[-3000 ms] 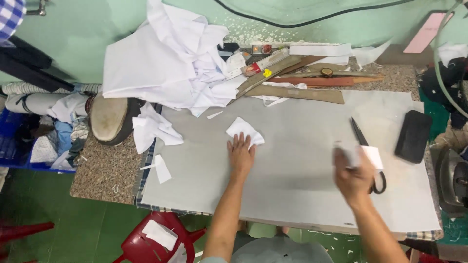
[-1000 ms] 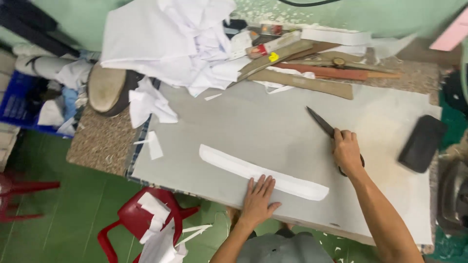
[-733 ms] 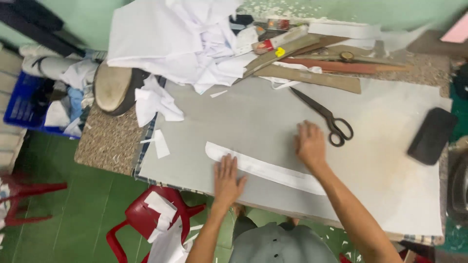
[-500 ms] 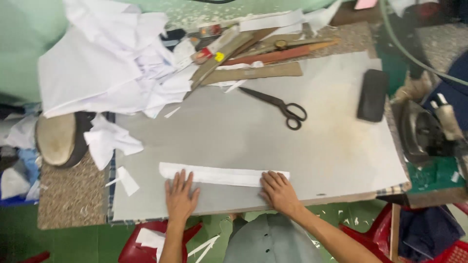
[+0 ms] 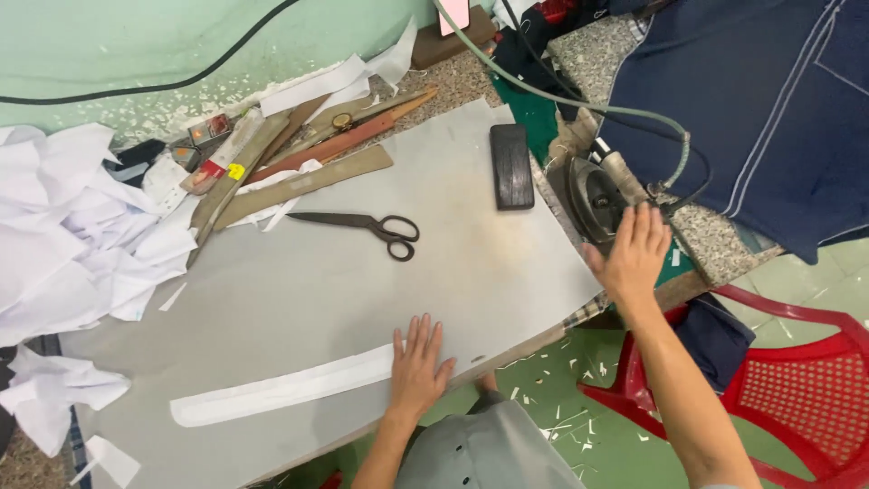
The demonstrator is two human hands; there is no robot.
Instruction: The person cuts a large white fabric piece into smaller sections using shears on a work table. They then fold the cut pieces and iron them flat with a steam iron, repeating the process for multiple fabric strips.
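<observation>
Under left hand [image 5: 418, 373]: white fabric strip [image 5: 281, 391], long axis left-right.

Bare forearms, grey shirt [image 5: 489, 453]

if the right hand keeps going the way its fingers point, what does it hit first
Most likely the iron: the right hand has open fingers aimed up at it, fingertips almost there. Whether they touch is unclear.

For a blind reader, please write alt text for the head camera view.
The left hand presses flat on a long white fabric strip on a grey table, while the right hand reaches toward an iron. Black scissors lie beyond.
</observation>
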